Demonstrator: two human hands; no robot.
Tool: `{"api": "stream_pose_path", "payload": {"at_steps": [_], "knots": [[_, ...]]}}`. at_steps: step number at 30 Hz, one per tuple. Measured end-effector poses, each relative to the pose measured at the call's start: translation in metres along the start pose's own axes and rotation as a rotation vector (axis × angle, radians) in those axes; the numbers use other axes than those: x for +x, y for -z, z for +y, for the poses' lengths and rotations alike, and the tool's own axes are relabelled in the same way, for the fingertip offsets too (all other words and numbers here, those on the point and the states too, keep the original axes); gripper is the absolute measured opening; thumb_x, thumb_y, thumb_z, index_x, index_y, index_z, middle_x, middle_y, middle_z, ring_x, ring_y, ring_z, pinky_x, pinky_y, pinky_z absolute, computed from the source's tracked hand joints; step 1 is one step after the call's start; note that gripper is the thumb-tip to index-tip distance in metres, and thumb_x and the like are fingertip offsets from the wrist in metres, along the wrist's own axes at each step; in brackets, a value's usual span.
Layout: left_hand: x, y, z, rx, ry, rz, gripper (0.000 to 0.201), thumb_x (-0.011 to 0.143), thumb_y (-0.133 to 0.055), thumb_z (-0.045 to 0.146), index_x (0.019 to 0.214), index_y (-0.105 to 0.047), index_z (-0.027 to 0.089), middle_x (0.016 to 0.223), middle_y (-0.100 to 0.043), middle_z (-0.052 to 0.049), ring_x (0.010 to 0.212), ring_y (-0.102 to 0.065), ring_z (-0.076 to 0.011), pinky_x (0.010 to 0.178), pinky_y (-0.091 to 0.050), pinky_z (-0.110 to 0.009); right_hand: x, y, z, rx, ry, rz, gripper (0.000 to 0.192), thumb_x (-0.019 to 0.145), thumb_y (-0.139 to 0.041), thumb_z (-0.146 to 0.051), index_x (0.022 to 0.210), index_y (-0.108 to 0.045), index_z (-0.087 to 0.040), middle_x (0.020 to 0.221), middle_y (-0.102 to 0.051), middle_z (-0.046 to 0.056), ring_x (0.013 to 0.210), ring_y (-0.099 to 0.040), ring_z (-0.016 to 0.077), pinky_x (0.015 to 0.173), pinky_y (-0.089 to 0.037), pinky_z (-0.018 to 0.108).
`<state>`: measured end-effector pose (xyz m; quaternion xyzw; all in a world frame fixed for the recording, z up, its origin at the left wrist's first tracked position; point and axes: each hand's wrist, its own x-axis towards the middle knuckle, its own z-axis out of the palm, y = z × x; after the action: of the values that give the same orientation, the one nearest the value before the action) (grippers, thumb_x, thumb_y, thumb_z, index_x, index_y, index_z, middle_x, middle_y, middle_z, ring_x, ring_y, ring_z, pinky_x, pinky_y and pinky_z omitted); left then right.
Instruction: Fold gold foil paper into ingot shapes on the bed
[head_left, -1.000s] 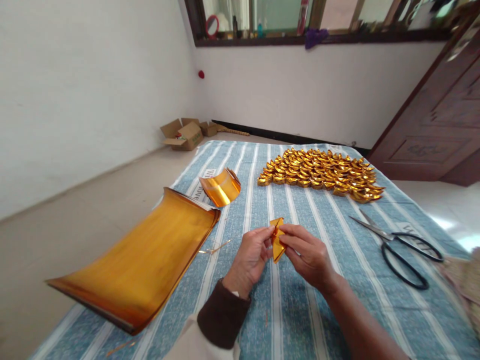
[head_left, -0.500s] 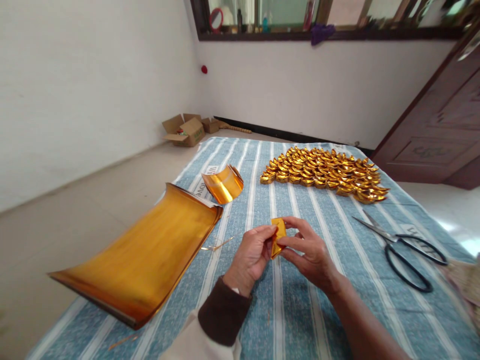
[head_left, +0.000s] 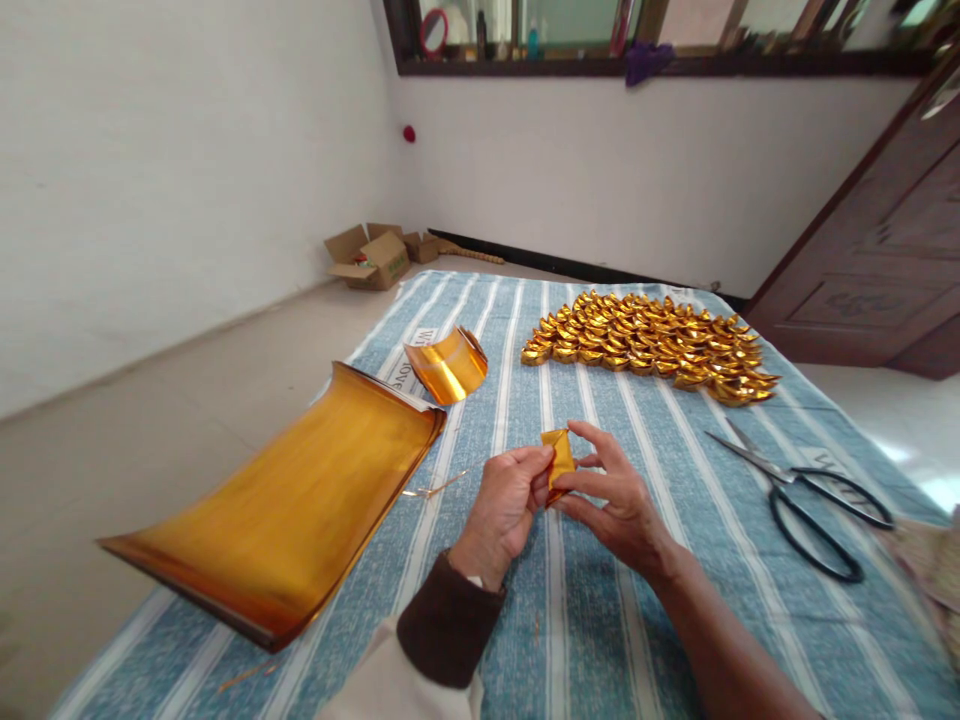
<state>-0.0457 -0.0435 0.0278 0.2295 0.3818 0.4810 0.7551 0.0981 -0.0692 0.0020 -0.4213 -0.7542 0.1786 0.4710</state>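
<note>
My left hand (head_left: 504, 508) and my right hand (head_left: 616, 503) both pinch a small folded piece of gold paper (head_left: 558, 457) above the blue striped cloth (head_left: 600, 620). The left thumb and fingers grip its left edge, the right fingers its right side. A pile of many folded gold paper ingots (head_left: 651, 345) lies on the far part of the cloth. To the left lies a curled stack of large gold sheets (head_left: 292, 510), and a smaller curled stack of gold sheets (head_left: 447, 366) sits beyond it.
Black-handled scissors (head_left: 806, 490) lie on the cloth at the right. Thin gold paper strips (head_left: 435, 489) lie near the big stack. Open cardboard boxes (head_left: 371, 256) stand on the floor by the wall. A brown wooden door (head_left: 870, 250) is at the right.
The gold piece has been folded smaller between my fingers; it stuck out longer below my hands a second ago. My right fingers have spread a little. The view has shifted slightly.
</note>
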Motion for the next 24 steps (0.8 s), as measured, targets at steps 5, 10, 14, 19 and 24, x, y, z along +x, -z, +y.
{"api": "stream_pose_path", "payload": {"at_steps": [5,10,14,19,24], "knots": [[-0.001,-0.002,-0.003,0.009,-0.045,0.023,0.014,0.066,-0.077,0.019,0.065,-0.069,0.009,0.058,-0.063,-0.003,0.051,-0.056,-0.0079,0.049,-0.047,-0.016,0.001,-0.008,-0.002,0.106,-0.119,0.137,0.009,0.085,-0.067,-0.031,0.083,-0.075,-0.027,0.124,-0.058,0.008,0.113,-0.059,0.0256,0.089,-0.051,0.041],[-0.002,-0.004,-0.007,0.004,-0.088,0.039,0.021,0.064,-0.08,0.024,0.075,-0.073,0.007,0.072,-0.07,-0.007,0.063,-0.064,-0.0121,0.061,-0.054,-0.02,0.003,-0.013,-0.006,0.193,-0.259,0.19,0.012,0.085,-0.065,-0.033,0.082,-0.076,-0.028,0.112,-0.064,0.006,0.109,-0.06,0.0238,0.096,-0.045,0.043],[-0.004,-0.008,-0.009,0.017,-0.11,0.051,0.02,0.063,-0.081,0.024,0.07,-0.072,0.008,0.069,-0.068,-0.006,0.063,-0.064,-0.0127,0.059,-0.054,-0.021,0.004,-0.013,-0.007,0.24,-0.313,0.224,0.015,0.085,-0.065,-0.033,0.076,-0.075,-0.026,0.108,-0.065,0.005,0.105,-0.061,0.0221,0.095,-0.045,0.041],[-0.005,-0.01,-0.012,0.042,-0.134,0.042,0.016,0.065,-0.078,0.023,0.063,-0.068,0.01,0.063,-0.065,-0.003,0.058,-0.06,-0.0101,0.055,-0.051,-0.018,0.005,-0.011,-0.007,0.204,-0.364,0.23,0.018,0.083,-0.065,-0.032,0.069,-0.074,-0.025,0.107,-0.066,0.005,0.103,-0.062,0.0219,0.094,-0.045,0.04],[-0.004,-0.01,-0.016,0.037,-0.12,0.05,0.016,0.068,-0.075,0.021,0.061,-0.067,0.01,0.061,-0.063,-0.002,0.057,-0.059,-0.0092,0.056,-0.051,-0.018,0.006,-0.011,-0.006,0.167,-0.355,0.254,0.021,0.084,-0.064,-0.032,0.067,-0.071,-0.023,0.106,-0.067,0.006,0.101,-0.063,0.0213,0.094,-0.046,0.04]]}}
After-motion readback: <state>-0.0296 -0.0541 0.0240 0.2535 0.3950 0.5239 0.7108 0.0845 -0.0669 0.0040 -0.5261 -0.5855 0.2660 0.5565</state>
